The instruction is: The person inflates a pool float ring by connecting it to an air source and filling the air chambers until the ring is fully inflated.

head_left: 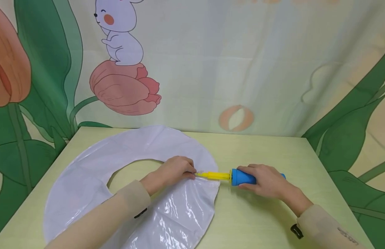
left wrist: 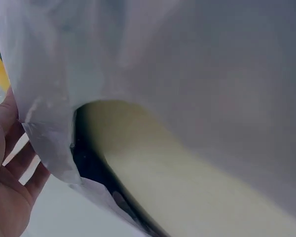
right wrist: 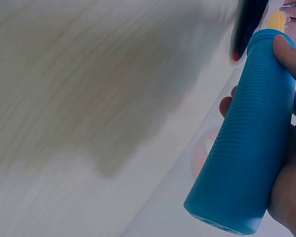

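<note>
A pale, glossy swim ring (head_left: 77,173), slack and wrinkled, lies flat around its open centre. My left hand (head_left: 177,168) reaches over the ring's inner edge and pinches its plastic by the tip of a yellow nozzle (head_left: 215,175). The valve spot itself is hidden behind the fingers. My right hand (head_left: 268,180) grips the blue handle of a hand pump (head_left: 243,177), which lies sideways and points left at the ring. In the right wrist view the ribbed blue handle (right wrist: 246,133) fills the palm, thumb along its top.
The ring covers the left and middle of a pale yellow table (head_left: 258,221). Behind the table's far edge hangs a cloth backdrop (head_left: 192,69) printed with a rabbit, tulips and leaves. The sleeves of both arms cross the near part of the table.
</note>
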Available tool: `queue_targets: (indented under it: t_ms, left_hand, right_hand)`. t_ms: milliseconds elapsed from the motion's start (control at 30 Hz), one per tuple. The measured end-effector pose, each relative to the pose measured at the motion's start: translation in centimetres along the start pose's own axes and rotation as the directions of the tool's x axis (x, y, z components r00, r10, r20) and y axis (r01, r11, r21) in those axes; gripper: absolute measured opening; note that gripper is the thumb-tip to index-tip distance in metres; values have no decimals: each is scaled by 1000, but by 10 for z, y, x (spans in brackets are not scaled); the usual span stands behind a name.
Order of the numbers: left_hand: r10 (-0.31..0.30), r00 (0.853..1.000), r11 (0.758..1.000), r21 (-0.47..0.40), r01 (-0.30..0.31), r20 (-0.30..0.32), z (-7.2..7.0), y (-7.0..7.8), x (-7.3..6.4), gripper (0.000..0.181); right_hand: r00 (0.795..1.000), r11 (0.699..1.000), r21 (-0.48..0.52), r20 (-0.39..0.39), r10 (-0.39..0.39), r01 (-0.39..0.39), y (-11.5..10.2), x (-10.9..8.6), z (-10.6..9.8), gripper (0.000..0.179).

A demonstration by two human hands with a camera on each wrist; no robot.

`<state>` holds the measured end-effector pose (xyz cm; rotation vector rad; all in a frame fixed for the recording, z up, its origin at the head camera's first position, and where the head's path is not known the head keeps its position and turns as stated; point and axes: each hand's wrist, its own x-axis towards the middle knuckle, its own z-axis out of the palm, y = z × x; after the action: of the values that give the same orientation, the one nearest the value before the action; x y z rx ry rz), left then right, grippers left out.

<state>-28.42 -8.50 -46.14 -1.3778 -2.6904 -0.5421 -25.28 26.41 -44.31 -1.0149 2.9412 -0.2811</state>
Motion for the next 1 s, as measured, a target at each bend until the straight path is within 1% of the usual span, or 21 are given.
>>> queue_targets:
  t_ms: [100, 200, 300, 367, 467, 600, 767, 900, 1000]
  left_hand:
    - [52, 999, 998, 32, -51, -8, 3, -2, 2, 8]
    - [100, 995, 994, 54, -100, 2, 5, -3, 4, 5]
    - [122, 992, 991, 59, -123, 22, 8, -3, 5, 5]
    - [121, 992, 991, 55, -122, 26, 9, -4, 5, 5]
    - [105, 994, 994, 39, -105, 9, 11, -5, 4, 5]
    - [86, 996, 996, 22, -86, -17, 10, -7, 6, 5]
    - [79, 997, 997, 21, -79, -26, 8, -9, 6, 5]
    - [87, 996, 996, 26, -87, 2, 6, -8, 7, 5]
    - [98, 994, 993, 59, -101, 54, 3, -5, 6, 10]
  right_hand:
    - [1000, 1000, -1, -2, -9, 9, 2, 0, 1, 60]
    - [1000, 999, -16, -7, -28, 28, 3, 2, 3, 59]
    - [999, 998, -37, -10, -47, 46, 3, 5, 4, 58]
    - [998, 997, -48, -11, -61, 60, 3, 7, 4, 58]
    - [998, 996, -59, -11, -70, 69, 3, 9, 3, 58]
    - [996, 994, -74, -27, -86, 84, 2, 13, 1, 59]
    - [993, 987, -125, -44, -111, 104, -2, 18, -1, 61]
    - [992, 981, -159, -41, -116, 108, -5, 16, -3, 61]
    - [995, 985, -148, -29, -99, 94, -8, 15, -1, 61]
